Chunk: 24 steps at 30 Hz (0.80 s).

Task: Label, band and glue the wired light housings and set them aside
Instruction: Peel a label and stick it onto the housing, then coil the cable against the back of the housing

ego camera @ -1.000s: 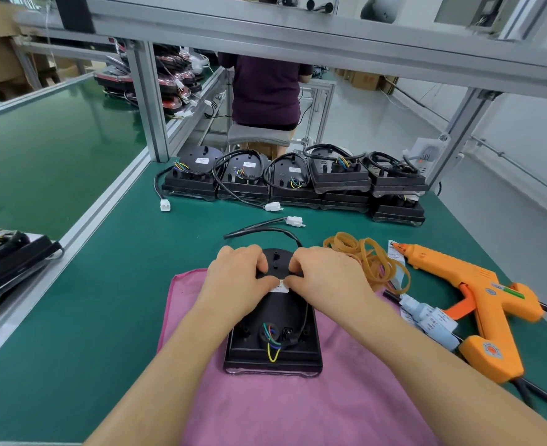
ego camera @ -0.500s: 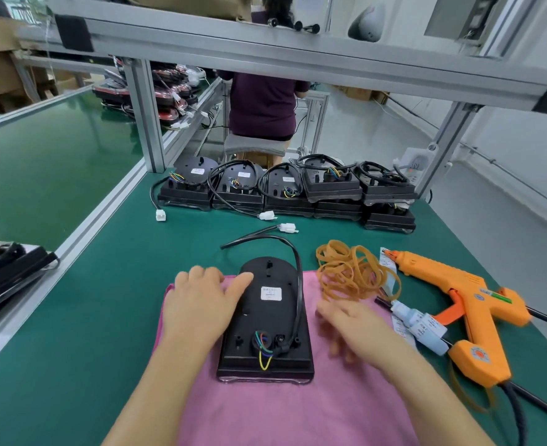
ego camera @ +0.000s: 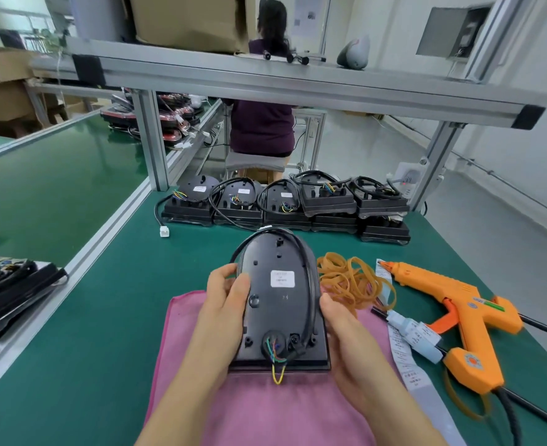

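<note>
The left hand point(ego camera: 225, 304) and right hand point(ego camera: 339, 329) grip the black light housing point(ego camera: 278, 317) by its long sides, the right one curled over its cable point(ego camera: 310, 294). The housing sits over the pink cloth point(ego camera: 265, 410) on the green bench point(ego camera: 88, 333), white label point(ego camera: 282, 278) facing up. Rubber bands point(ego camera: 349, 281) and an orange glue gun point(ego camera: 452, 304) lie to its right.

Black plastic light housing point(ego camera: 278, 317): matt, white paper label point(ego camera: 282, 279). Under it, pink fuzzy cloth point(ego camera: 265, 410); right of it, smooth orange plastic glue gun point(ego camera: 452, 294).
</note>
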Each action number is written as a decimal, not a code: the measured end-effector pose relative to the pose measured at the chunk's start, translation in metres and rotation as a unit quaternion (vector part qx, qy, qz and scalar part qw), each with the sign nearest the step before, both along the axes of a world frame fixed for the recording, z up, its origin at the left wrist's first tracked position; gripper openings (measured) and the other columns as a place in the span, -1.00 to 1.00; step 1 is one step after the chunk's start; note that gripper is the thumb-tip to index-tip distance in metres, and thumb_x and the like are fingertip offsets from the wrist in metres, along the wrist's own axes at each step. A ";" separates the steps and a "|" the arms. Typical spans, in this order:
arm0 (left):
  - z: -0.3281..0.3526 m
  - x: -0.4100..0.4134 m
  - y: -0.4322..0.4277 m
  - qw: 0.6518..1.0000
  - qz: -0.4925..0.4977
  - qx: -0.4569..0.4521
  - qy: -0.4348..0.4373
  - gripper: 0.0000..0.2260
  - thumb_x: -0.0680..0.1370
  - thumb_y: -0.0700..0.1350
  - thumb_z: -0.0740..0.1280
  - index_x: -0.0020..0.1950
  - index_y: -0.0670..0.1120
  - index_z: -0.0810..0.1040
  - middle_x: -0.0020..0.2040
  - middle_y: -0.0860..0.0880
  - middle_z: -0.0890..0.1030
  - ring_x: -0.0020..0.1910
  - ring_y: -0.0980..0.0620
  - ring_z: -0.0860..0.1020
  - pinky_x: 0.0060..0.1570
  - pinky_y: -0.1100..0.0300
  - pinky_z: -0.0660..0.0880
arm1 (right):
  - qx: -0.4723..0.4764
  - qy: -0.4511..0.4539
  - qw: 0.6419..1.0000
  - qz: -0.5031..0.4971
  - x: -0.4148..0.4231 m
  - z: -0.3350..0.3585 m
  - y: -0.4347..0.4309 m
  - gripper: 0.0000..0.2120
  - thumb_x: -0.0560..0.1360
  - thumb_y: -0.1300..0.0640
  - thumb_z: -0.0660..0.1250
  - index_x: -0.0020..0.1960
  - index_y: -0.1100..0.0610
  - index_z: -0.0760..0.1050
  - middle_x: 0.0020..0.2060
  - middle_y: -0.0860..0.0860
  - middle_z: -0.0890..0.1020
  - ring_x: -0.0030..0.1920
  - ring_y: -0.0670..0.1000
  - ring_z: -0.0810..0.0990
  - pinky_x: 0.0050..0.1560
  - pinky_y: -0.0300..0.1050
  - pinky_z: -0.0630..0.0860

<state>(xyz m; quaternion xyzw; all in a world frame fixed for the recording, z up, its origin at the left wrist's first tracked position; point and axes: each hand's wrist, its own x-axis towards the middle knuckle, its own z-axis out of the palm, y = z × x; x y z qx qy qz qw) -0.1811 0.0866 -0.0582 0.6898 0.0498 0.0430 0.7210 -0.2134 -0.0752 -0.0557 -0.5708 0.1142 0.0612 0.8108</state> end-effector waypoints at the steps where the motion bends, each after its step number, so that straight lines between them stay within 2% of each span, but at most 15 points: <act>1: 0.004 -0.002 -0.001 1.000 -0.010 -0.012 -0.011 -0.88 0.62 0.03 0.21 0.14 0.19 0.43 0.00 0.24 0.61 -0.04 0.27 0.58 -0.06 0.22 0.48 | 0.047 -0.005 0.999 0.014 -0.001 0.003 0.001 -0.62 0.49 -0.04 0.25 0.17 0.14 0.61 0.11 0.10 0.67 0.10 0.08 0.66 -0.10 -0.06 0.64; 4: 0.018 -0.004 0.000 0.998 -0.054 -0.004 -0.036 -0.87 0.61 -0.03 0.25 0.14 0.15 0.45 -0.01 0.27 0.63 -0.03 0.25 0.60 -0.09 0.31 0.51 | 0.120 0.000 0.993 0.021 -0.002 0.012 0.004 -0.66 0.47 -0.05 0.24 0.09 0.06 0.67 0.11 0.12 0.68 0.10 0.10 0.67 -0.12 -0.06 0.64; 5: 0.022 -0.002 0.001 0.997 -0.067 0.024 -0.041 -0.88 0.59 -0.04 0.27 0.11 0.13 0.47 -0.02 0.25 0.64 -0.04 0.23 0.61 -0.10 0.36 0.51 | 0.129 0.003 0.992 0.011 -0.002 0.012 0.005 -0.66 0.45 -0.06 0.25 0.06 0.05 0.68 0.09 0.13 0.68 0.08 0.10 0.68 -0.14 -0.06 0.64; 7: 0.029 0.010 0.008 0.986 -0.035 0.147 -0.074 -0.93 0.56 -0.03 0.31 0.03 0.07 0.51 -0.04 0.15 0.64 -0.04 0.16 0.58 -0.04 0.38 0.46 | 0.147 0.000 0.989 0.002 -0.003 0.011 0.006 -0.65 0.44 -0.09 0.24 0.03 0.06 0.69 0.07 0.15 0.69 0.05 0.12 0.69 -0.17 -0.07 0.64; 9: 0.037 0.029 0.015 0.953 0.023 0.272 -0.130 -0.84 0.58 -0.04 0.29 0.14 -0.01 0.53 0.11 0.10 0.54 0.07 0.11 0.51 0.13 0.26 0.38 | 0.149 -0.008 0.989 -0.006 -0.005 0.010 0.006 -0.65 0.44 -0.10 0.25 0.01 0.06 0.70 0.05 0.16 0.69 0.02 0.12 0.70 -0.19 -0.08 0.64; 11: 0.049 0.048 0.021 0.942 -0.023 0.303 -0.140 -0.72 0.62 -0.06 0.25 0.31 -0.04 0.52 0.20 0.11 0.50 0.19 0.16 0.45 0.24 0.31 0.31 | 0.145 -0.016 0.989 -0.008 -0.007 0.010 0.004 -0.67 0.41 -0.09 0.27 -0.02 0.04 0.71 0.02 0.15 0.70 -0.01 0.11 0.70 -0.21 -0.09 0.64; 13: 0.058 0.061 0.023 0.944 -0.137 0.284 -0.094 -0.78 0.61 0.02 0.24 0.19 0.09 0.62 0.09 0.25 0.59 0.07 0.33 0.49 0.09 0.50 0.33 | 0.138 -0.016 0.990 0.000 -0.007 0.010 0.002 -0.67 0.40 -0.08 0.28 -0.03 0.04 0.71 0.01 0.15 0.70 -0.02 0.10 0.71 -0.22 -0.11 0.63; 15: 0.063 0.070 0.021 0.942 -0.185 0.272 -0.066 -0.80 0.58 0.05 0.29 -0.06 0.05 0.70 -0.15 0.13 0.68 -0.19 0.28 0.53 -0.08 0.43 0.41 | 0.138 -0.012 0.990 0.003 -0.007 0.009 0.001 -0.68 0.41 -0.06 0.28 -0.01 0.06 0.71 0.02 0.16 0.70 -0.01 0.11 0.70 -0.19 -0.09 0.64; 16: 0.066 0.074 0.020 0.943 -0.183 0.271 -0.069 -0.79 0.57 0.01 0.33 -0.19 0.00 0.69 -0.27 0.04 0.66 -0.30 0.23 0.52 -0.16 0.38 0.44 | 0.135 -0.012 0.991 0.001 -0.007 0.009 0.001 -0.67 0.42 -0.05 0.28 0.01 0.07 0.70 0.04 0.17 0.69 0.02 0.13 0.69 -0.15 -0.06 0.64; 18: 0.076 0.081 0.018 0.939 -0.171 0.288 -0.074 -0.72 0.55 -0.05 0.37 -0.38 -0.02 0.60 -0.45 0.02 0.56 -0.45 0.16 0.50 -0.30 0.34 0.51 | 0.115 -0.012 0.993 -0.010 -0.008 0.008 0.002 -0.63 0.41 -0.06 0.29 0.08 0.12 0.67 0.07 0.18 0.68 0.07 0.16 0.67 -0.02 0.03 0.64; 20: 0.088 0.087 0.015 0.909 -0.161 0.377 -0.081 -0.72 0.54 0.00 0.37 -0.36 -0.04 0.58 -0.45 0.01 0.56 -0.49 0.10 0.56 -0.31 0.24 0.56 | 0.092 -0.007 0.995 -0.036 -0.009 0.007 0.003 -0.52 0.35 -0.08 0.34 0.15 0.19 0.62 0.07 0.19 0.68 0.10 0.19 0.66 0.12 0.12 0.58; 22: 0.101 0.091 0.011 0.858 -0.150 0.481 -0.098 -0.72 0.54 0.06 0.34 -0.29 -0.07 0.59 -0.45 0.01 0.57 -0.52 0.13 0.59 -0.32 0.26 0.48 | 0.082 -0.001 0.995 -0.053 -0.009 0.006 0.004 -0.42 0.29 -0.10 0.37 0.21 0.22 0.55 0.08 0.19 0.67 0.11 0.21 0.65 0.23 0.21 0.50; 24: 0.113 0.092 0.006 0.819 -0.149 0.544 -0.100 -0.70 0.54 0.08 0.31 -0.25 -0.10 0.58 -0.45 0.01 0.59 -0.54 0.18 0.57 -0.33 0.29 0.40 | 0.081 -0.001 0.994 -0.066 -0.010 0.006 0.005 -0.38 0.28 -0.12 0.39 0.24 0.21 0.53 0.10 0.19 0.66 0.12 0.22 0.64 0.26 0.26 0.47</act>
